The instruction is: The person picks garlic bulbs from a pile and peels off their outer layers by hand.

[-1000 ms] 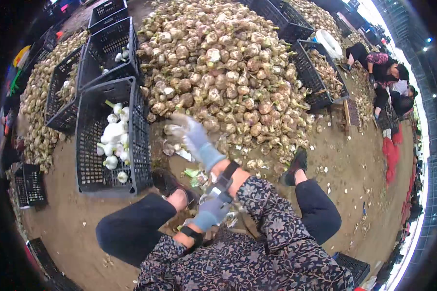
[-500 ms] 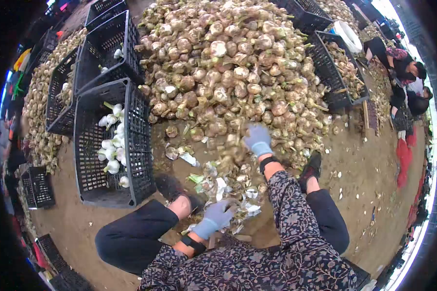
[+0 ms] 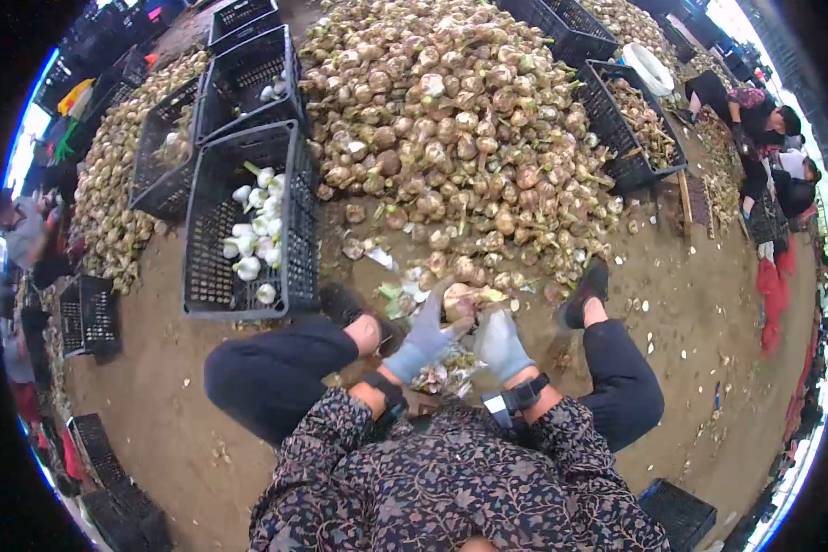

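The left hand (image 3: pixel 426 339) curls thumb and fingers round a garlic bulb (image 3: pixel 463 304), plump, brownish-cream, stem rightward, held between both hands. The right hand's (image 3: pixel 500 346) fingers press together beside it; I cannot tell whether they pinch. A dark shoe (image 3: pixel 587 293) edges open brown ground (image 3: pixel 685 382).

The gloved left hand (image 3: pixel 427 337), its fingers (image 3: pixel 437 302) curled, sits beside the gloved right hand (image 3: pixel 500 346), 2 forearms (image 3: pixel 333 419) reaching forward.
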### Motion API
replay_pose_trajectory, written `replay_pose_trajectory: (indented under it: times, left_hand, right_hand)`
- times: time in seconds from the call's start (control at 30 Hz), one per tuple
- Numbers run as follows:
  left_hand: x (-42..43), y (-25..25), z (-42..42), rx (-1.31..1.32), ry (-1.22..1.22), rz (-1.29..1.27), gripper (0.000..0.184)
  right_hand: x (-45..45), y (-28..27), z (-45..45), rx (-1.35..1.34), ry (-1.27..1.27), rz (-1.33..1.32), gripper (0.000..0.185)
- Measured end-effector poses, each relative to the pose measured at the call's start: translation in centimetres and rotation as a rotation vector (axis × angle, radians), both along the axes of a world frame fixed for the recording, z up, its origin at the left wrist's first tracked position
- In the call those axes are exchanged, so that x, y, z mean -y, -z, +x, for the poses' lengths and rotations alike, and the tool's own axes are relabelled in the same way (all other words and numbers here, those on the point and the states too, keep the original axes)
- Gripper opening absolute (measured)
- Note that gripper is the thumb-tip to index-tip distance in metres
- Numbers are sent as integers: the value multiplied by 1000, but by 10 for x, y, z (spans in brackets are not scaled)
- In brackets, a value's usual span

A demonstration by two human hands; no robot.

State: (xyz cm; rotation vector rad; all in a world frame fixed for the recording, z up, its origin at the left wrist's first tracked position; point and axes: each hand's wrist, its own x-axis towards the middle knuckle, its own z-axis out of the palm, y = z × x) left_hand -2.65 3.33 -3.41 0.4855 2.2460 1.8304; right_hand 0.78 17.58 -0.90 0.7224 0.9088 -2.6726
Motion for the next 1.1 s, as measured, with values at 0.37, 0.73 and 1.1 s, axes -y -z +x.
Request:
replay_pose_trajectory:
  times: [0.37,0.73,1.1]
  left_hand:
    - [3,-110,25,-373,-60,-119,72]
    - [-6,-121,49,-404,-99,-150,68]
    - [-12,-125,41,-515,-195,-175,75]
  right_hand:
    - [2,-85,26,-388,-112,731,30]
    - [-19,-107,47,-428,-189,353,33]
    - [-32,-132,49,-394,-144,314,41]
